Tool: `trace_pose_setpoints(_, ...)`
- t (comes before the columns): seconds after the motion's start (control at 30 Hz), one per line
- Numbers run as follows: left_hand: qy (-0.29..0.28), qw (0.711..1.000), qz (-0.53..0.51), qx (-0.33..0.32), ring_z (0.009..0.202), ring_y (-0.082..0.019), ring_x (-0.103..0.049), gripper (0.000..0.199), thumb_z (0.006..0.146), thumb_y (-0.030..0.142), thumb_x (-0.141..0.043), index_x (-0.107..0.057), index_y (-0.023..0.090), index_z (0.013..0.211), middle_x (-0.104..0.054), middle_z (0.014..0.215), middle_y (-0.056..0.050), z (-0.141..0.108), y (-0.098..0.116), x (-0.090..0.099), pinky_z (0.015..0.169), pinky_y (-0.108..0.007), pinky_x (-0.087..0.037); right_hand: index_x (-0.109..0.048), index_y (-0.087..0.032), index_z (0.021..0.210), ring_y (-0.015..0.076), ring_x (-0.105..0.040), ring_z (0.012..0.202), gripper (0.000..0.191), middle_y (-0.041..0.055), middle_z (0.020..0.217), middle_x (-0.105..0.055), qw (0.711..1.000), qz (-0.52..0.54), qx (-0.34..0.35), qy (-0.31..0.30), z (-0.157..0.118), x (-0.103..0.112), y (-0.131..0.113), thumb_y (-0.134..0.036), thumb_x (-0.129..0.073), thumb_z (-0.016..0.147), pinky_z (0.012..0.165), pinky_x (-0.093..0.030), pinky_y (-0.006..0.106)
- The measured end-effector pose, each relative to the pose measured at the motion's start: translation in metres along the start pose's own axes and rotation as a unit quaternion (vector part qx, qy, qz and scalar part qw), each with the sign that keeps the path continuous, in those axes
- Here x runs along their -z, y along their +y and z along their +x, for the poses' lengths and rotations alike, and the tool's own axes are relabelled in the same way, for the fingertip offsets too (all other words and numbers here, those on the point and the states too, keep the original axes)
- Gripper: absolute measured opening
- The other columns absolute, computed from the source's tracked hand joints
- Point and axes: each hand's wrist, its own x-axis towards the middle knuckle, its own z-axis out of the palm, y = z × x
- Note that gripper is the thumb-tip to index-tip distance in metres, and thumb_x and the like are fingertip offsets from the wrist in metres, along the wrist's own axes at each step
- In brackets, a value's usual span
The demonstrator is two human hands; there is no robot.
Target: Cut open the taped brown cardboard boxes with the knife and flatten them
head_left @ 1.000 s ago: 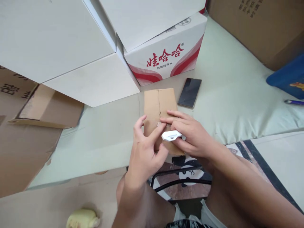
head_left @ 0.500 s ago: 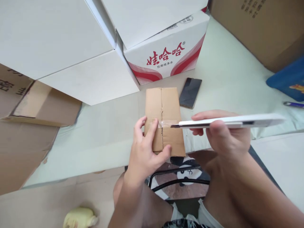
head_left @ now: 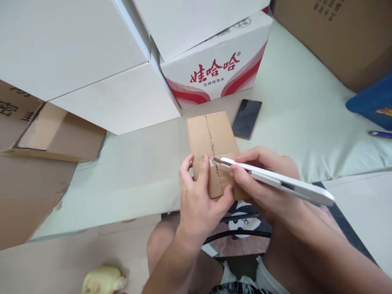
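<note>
A small cardboard box (head_left: 200, 132) lies near the table's front edge, its centre seam crossed by a strip of clear tape (head_left: 230, 156). My left hand (head_left: 203, 196) grips the box's near left part, with fingers on its left side and top and the thumb at the near edge. My right hand (head_left: 266, 175) is closed round a white utility knife (head_left: 281, 181). The knife's dark blade tip is at the tape over the seam, just right of my left index finger. Part of the box's right side is hidden behind my right hand.
Behind the box stand a white-and-red carton (head_left: 214, 77) and large white boxes (head_left: 116, 85). A phone (head_left: 247, 118) lies at the box's far right. Brown cartons (head_left: 73, 134) are at the left, a blue item (head_left: 370, 102) and a pen (head_left: 379, 134) at the right.
My right hand has moved left with the knife, bringing its tip to the seam and tilting the handle toward me. The box has turned slightly, and my left hand has shifted right with it.
</note>
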Motion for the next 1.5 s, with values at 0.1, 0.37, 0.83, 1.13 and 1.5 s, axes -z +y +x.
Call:
trace_pose_setpoints(0.1,0.013,1.0,-0.001,0.004,0.138,-0.04,-0.049,0.068,0.087,0.049,-0.066,-0.051,0.02,0.148,-0.034,0.154,-0.019,-0.002,0.002,-0.004,0.106,-0.059,-0.054,-0.064,-0.022,0.074,0.0099,-0.06,0.044,0.013,-0.0036,0.056,-0.068,0.999,-0.044,0.007,0.027,0.0,-0.003,-0.002,-0.027,-0.066,0.086,0.044,-0.044,0.02)
trace_pose_setpoints(0.37,0.019,1.0,-0.003,-0.003,0.139,-0.041,-0.048,0.07,0.085,0.046,-0.067,-0.05,0.018,0.147,-0.034,0.153,-0.021,-0.001,0.003,-0.005,0.107,-0.06,-0.053,-0.064,-0.022,0.077,0.0097,-0.065,0.051,0.014,-0.0031,0.06,-0.071,0.976,-0.162,0.141,0.025,-0.001,-0.014,0.002,-0.02,-0.058,0.09,0.051,-0.046,0.019)
trace_pose_setpoints(0.83,-0.002,1.0,-0.008,0.015,0.139,-0.041,-0.048,0.072,0.083,0.045,-0.068,-0.05,0.02,0.148,-0.034,0.154,-0.02,-0.001,0.001,-0.004,0.107,-0.06,-0.052,-0.049,-0.022,0.065,0.0077,-0.047,0.045,0.022,-0.0048,0.051,-0.055,0.968,-0.163,0.19,-0.013,-0.004,-0.015,0.001,-0.013,-0.052,0.085,0.048,-0.036,0.021)
trace_pose_setpoints(1.13,0.021,1.0,-0.019,0.006,0.137,-0.04,-0.048,0.07,0.084,0.049,-0.067,-0.055,0.018,0.145,-0.035,0.152,-0.019,0.001,-0.004,-0.005,0.109,-0.063,-0.05,-0.058,-0.023,0.08,0.0183,-0.062,0.076,0.009,0.0038,0.082,-0.061,0.957,0.012,0.055,0.285,0.02,0.019,0.041,-0.015,-0.053,0.077,0.07,-0.049,0.034)
trace_pose_setpoints(1.5,0.004,0.992,-0.127,-0.011,0.15,-0.037,-0.037,0.069,0.095,0.064,-0.053,-0.048,0.024,0.151,-0.038,0.151,-0.017,0.014,-0.037,0.014,0.119,-0.058,-0.041,-0.066,-0.013,0.124,0.0341,-0.07,0.1,0.04,0.0213,0.113,-0.074,0.952,-0.269,-0.093,-0.107,0.035,-0.006,0.111,-0.022,-0.053,0.087,0.087,-0.056,0.048)
